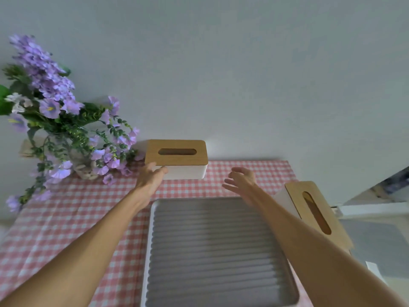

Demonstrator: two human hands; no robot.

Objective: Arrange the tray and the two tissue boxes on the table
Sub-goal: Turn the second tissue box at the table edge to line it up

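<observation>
A white tissue box with a wooden slotted lid (177,158) stands at the back of the table against the wall. My left hand (152,176) is at its front left corner, fingers spread and touching the box's edge. My right hand (240,182) hovers open to the right of that box, apart from it. A white tray with a grey ribbed floor (152,240) lies in front of me between my forearms. A second tissue box with a wooden lid (316,213) stands at the table's right edge, turned lengthwise, partly behind my right forearm.
A vase of purple flowers (55,120) stands at the back left, its blooms reaching close to the far box. A pink checked cloth (66,218) covers the table. The pale wall runs right behind. Beyond the right edge lies a grey floor (376,244).
</observation>
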